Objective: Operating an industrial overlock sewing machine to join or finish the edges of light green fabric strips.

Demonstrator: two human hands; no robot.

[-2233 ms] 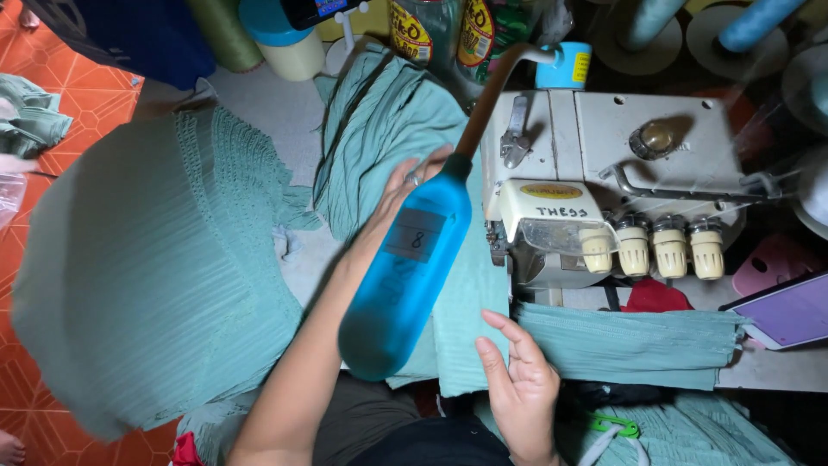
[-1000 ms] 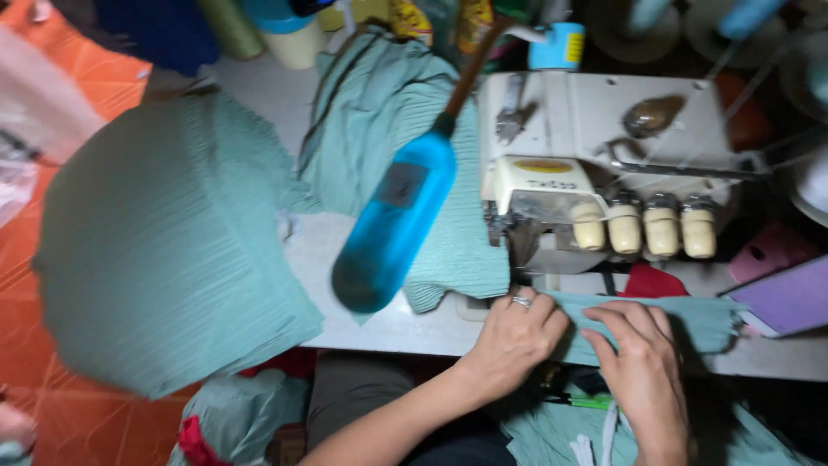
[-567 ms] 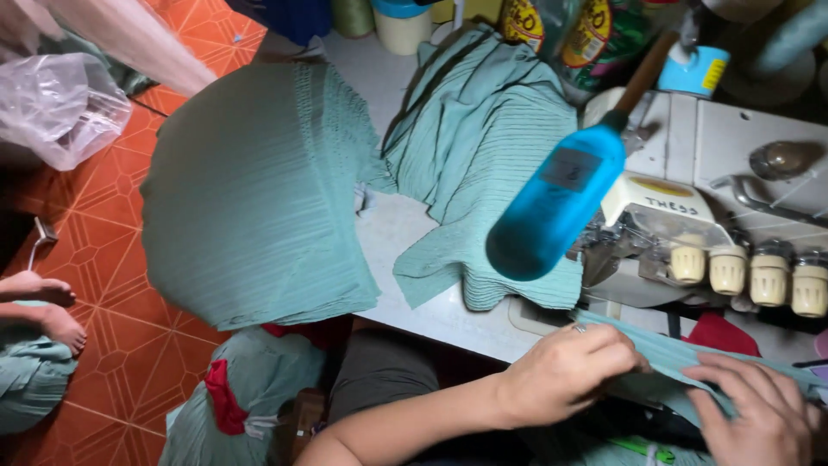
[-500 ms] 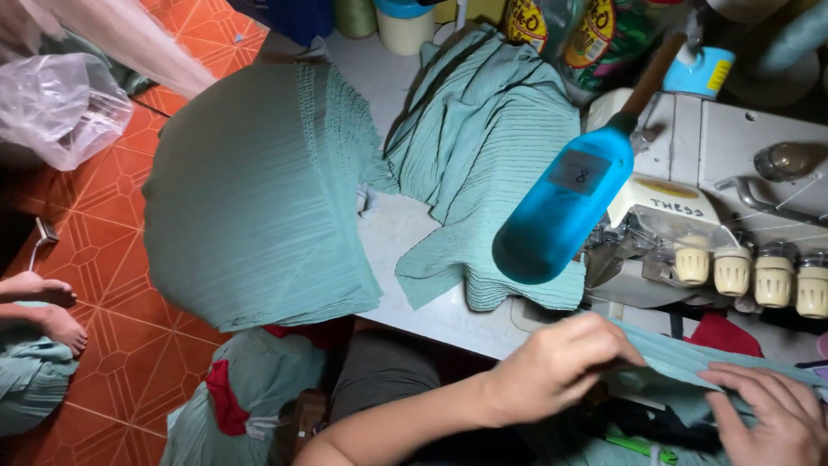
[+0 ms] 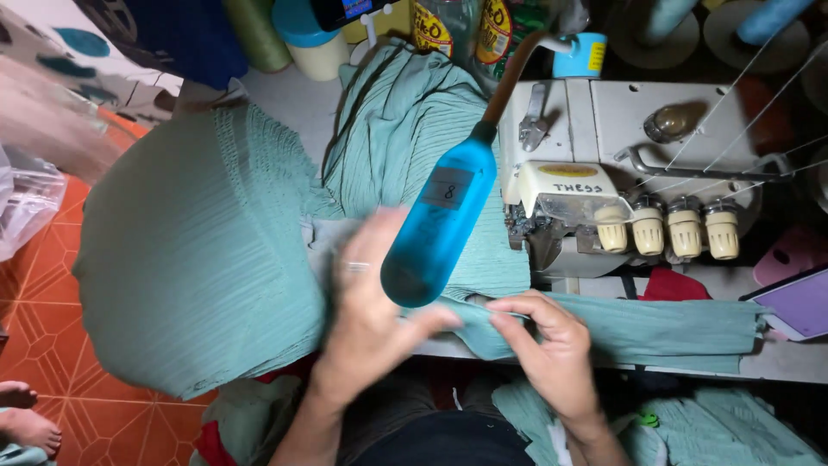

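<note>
A strip of green pleated fabric (image 5: 655, 332) lies along the front edge of the white table, in front of a cream overlock sewing machine (image 5: 621, 173). My right hand (image 5: 552, 345) pinches the left end of this strip. My left hand (image 5: 371, 319), blurred and wearing a ring, touches the same end with its fingers spread over the cloth. A blue lamp head (image 5: 435, 229) on a brown gooseneck hangs just above both hands and hides part of the fabric.
A large heap of green pleated cloth (image 5: 198, 259) hangs over the table's left side; more is bunched (image 5: 401, 121) behind the lamp. Bottles and thread cones stand at the back. A purple phone (image 5: 798, 302) lies at right. An orange tiled floor (image 5: 52, 345) shows a person's bare foot (image 5: 26, 423).
The view has swung back to the right over the machine. My left hand has lifted from the table's edge onto the strip's end; my right hand has moved left along the strip.
</note>
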